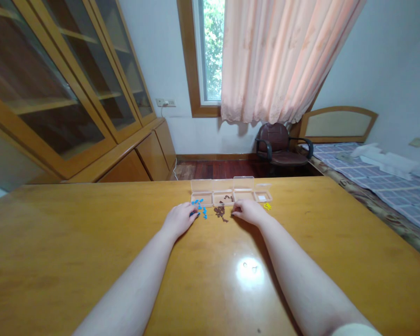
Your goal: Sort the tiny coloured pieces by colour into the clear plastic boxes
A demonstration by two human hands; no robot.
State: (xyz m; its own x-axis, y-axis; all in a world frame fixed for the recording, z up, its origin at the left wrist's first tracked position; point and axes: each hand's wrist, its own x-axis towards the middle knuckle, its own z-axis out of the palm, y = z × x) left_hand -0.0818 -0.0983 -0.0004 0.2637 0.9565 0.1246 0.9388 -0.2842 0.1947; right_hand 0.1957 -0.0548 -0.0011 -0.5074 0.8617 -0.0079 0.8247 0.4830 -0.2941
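Note:
My left hand (182, 218) rests at the left edge of a scatter of small blue pieces (205, 212), its fingers curled together over some of them. My right hand (248, 211) is right of a heap of small brown pieces (219, 212), with thumb and fingertips drawn together near the table. What either pinch holds is too small to see. Just beyond the hands stand clear plastic boxes (202, 198) in a row, lids raised. Several brown pieces lie in the second box (215, 199). Small yellow pieces (267, 206) lie right of my right hand.
The wooden table (91, 242) spans the foreground. Two small ring-like items (254, 269) lie in the glare between my forearms. A small box with a white label (262, 198) ends the row. Beyond are a brown armchair (278, 144), a bed (371, 172) and a glass-door cabinet (101, 98).

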